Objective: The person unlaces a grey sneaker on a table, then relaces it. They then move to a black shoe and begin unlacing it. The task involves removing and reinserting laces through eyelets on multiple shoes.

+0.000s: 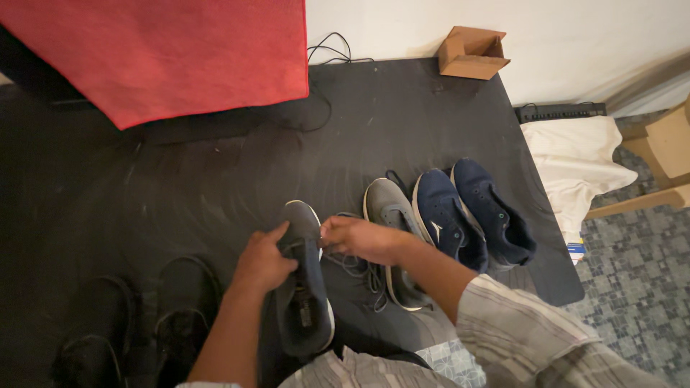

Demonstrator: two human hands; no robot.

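Left hand [262, 262]: we see it clasping the grey shoe [305, 294] — fingers curled over its side.
Right hand [359, 238]: fingertips pinching the dark lace [356, 266] above the shoe's tongue.
Grey shoe: on the black mat [215, 179], just before the person.
Neighbours: second grey shoe [388, 215], then a navy pair [467, 215] — side by side at right.

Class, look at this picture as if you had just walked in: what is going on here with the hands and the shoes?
A person sits at a black table handling a dark grey shoe. The left hand grips its upper, while the right hand pinches its lace near the toe end. Beside it lies the matching grey shoe, then a pair of navy shoes. Black sandals sit at the left. A red cloth and a small cardboard box lie at the far edge.
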